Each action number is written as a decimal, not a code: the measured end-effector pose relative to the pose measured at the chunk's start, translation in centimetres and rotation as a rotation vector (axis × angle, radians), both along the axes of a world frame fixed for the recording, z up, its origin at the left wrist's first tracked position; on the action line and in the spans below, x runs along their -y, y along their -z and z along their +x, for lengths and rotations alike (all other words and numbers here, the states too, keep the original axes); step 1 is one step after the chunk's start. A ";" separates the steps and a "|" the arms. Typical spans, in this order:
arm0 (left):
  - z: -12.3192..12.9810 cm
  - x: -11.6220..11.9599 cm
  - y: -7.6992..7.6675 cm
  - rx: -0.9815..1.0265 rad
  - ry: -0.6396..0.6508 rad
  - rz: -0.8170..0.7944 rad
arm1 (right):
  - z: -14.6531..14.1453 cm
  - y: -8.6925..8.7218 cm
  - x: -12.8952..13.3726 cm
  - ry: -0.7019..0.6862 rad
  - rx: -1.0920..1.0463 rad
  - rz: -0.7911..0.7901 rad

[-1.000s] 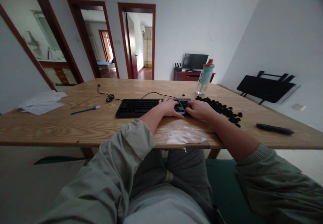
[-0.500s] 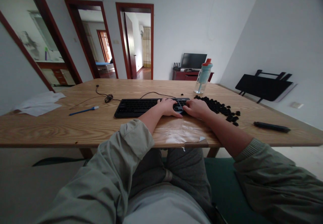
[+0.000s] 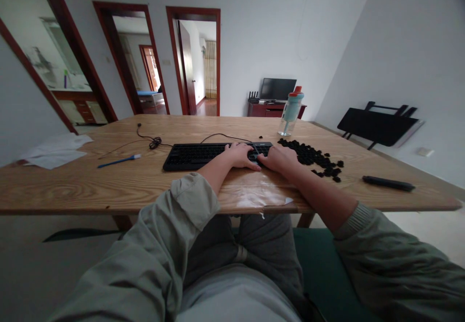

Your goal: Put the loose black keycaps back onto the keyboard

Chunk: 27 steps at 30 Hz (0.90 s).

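A black keyboard (image 3: 196, 155) lies on the wooden table in front of me, its right end under my hands. My left hand (image 3: 239, 155) rests over its right part, fingers spread on top and the thumb stretched along the front edge. Just right of it, my right hand (image 3: 279, 158) is closed over the keyboard's right end. The fingertips are pressed together, and whatever they hold is hidden. A pile of loose black keycaps (image 3: 308, 153) lies to the right of my right hand, some partly behind the forearm.
On the left are a blue brush (image 3: 118, 161), a coiled cable (image 3: 155, 143) and white paper (image 3: 56, 151). A clear bottle (image 3: 289, 114) with a red top stands behind the keycaps. A dark, long object (image 3: 388, 183) lies right. Clear film (image 3: 259, 193) covers the table's near edge.
My right hand has shifted slightly left and down along the keyboard's right end. My left hand keeps its place. The whole view has tilted a little.
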<state>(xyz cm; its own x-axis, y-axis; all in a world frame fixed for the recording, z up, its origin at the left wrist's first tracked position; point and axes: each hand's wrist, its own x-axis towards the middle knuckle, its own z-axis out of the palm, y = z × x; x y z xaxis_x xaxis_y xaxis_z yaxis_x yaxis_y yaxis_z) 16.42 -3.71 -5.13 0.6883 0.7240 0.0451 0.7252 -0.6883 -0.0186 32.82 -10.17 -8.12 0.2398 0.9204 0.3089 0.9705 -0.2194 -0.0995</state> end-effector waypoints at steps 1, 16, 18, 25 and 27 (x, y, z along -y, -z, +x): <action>0.0 0.0 0.0 0.001 -0.004 0.001 | -0.2 -0.1 0.0 0.005 -0.003 0.002; 0.2 0.0 0.1 0.016 -0.016 0.001 | -0.3 -0.5 -0.8 0.033 -0.058 -0.070; 0.2 0.0 0.1 0.020 -0.012 0.001 | -0.2 -0.5 -0.9 0.037 -0.063 -0.066; 0.2 0.7 -0.3 0.020 -0.005 -0.025 | 0.0 0.1 -0.8 0.023 -0.068 -0.005; 0.2 0.9 -0.4 0.019 -0.008 -0.023 | 0.1 0.2 -0.8 0.019 -0.075 0.011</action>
<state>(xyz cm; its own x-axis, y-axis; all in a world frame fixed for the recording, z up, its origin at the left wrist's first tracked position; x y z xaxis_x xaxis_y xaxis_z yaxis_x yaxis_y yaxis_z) 16.57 -4.58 -4.72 0.6819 0.7303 0.0413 0.7305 -0.6828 0.0116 32.88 -9.40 -8.33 0.2803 0.9119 0.2997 0.9559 -0.2367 -0.1740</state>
